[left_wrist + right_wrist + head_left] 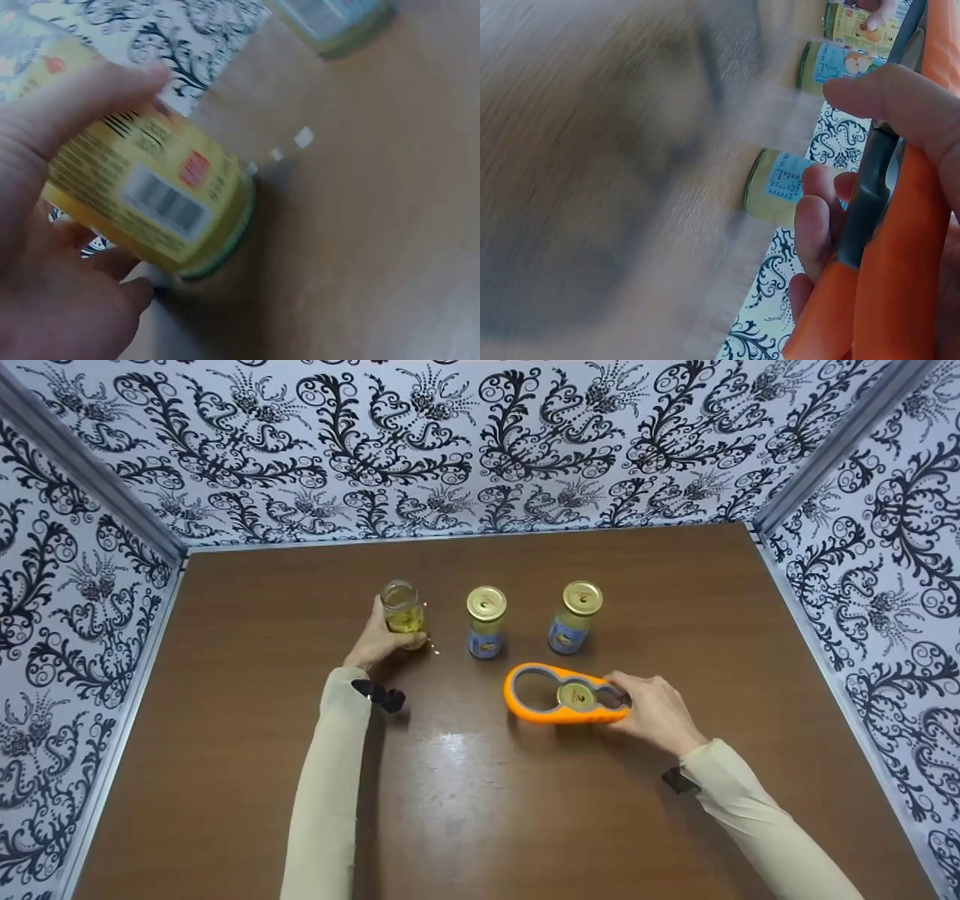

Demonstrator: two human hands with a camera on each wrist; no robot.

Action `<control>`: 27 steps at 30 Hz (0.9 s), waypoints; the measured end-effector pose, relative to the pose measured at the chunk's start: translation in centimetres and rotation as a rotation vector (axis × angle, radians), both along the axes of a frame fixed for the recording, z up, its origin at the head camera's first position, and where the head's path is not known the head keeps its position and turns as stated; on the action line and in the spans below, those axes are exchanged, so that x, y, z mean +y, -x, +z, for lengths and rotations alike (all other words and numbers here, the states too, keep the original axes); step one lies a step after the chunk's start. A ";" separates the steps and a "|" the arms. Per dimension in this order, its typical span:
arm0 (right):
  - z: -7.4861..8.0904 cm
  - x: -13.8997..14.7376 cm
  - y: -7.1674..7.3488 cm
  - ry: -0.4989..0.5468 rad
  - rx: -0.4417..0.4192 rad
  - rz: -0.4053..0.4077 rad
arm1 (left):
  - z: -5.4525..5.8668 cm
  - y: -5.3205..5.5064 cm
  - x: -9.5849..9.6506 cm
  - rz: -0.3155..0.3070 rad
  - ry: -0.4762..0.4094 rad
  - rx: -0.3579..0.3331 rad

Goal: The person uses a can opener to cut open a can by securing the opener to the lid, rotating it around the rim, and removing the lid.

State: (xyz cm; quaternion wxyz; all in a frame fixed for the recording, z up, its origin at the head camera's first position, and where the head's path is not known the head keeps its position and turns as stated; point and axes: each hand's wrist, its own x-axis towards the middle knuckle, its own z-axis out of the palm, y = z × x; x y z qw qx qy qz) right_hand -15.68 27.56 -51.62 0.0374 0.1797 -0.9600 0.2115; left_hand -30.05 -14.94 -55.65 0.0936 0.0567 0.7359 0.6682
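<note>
While clamping fingers of left hand (381, 642) round the lidless jar (406, 620), left of two lidded jars (486, 624) on the surface (450, 817), probably for steadiness, also gripping the orange opener (556, 719) with right hand (658, 710), seemingly to hold the gold lid (576, 697) inside its middle opening.
</note>
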 end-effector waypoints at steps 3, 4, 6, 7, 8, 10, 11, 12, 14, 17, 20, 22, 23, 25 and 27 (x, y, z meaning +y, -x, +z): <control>-0.1 -0.1 0.0 0.004 -0.007 0.001 | 0.2 -0.4 -0.1 0.018 0.044 0.023; -0.1 -0.1 0.0 0.007 -0.009 0.002 | 0.2 -0.5 -0.1 0.019 0.056 0.028; -0.1 -0.1 -0.1 0.012 -0.008 0.002 | 0.5 -0.8 -0.3 0.011 0.066 0.038; -0.1 -0.1 -0.1 0.014 -0.008 0.003 | 0.6 -1.0 -0.4 0.001 0.079 0.045; -0.2 0.0 -0.1 0.015 -0.008 0.004 | 0.7 -1.2 -0.5 -0.007 0.093 0.053; -0.2 0.1 -0.1 0.017 -0.006 0.006 | 0.9 -1.6 -0.9 -0.029 0.128 0.070; -0.3 0.1 -0.1 0.018 -0.005 0.006 | 1.0 -1.9 -1.1 -0.041 0.144 0.081; -0.3 0.2 -0.1 0.020 -0.005 0.007 | 1.1 -2.1 -1.4 -0.051 0.155 0.093; -0.3 0.2 -0.1 0.021 -0.006 0.012 | 1.2 -2.6 -1.8 -0.068 0.147 0.120; -0.4 0.3 -0.1 0.021 -0.005 0.018 | 1.3 -3.3 -2.6 -0.081 0.136 0.159; -0.4 0.2 -0.1 0.021 -0.009 0.019 | 1.6 -4.7 -3.4 -0.071 0.168 0.160; -0.4 0.2 -0.1 0.024 -0.013 0.012 | 1.7 -5.8 -4.0 -0.064 0.201 0.137; -0.4 0.2 -0.1 0.025 -0.013 0.010 | 1.8 -6.5 -4.3 -0.062 0.212 0.123; -0.3 0.1 -0.1 0.032 -0.016 0.008 | 1.8 -7.6 -4.9 -0.065 0.224 0.102; -0.1 0.0 -0.1 0.039 -0.015 0.005 | 1.7 -8.6 -5.4 -0.066 0.232 0.088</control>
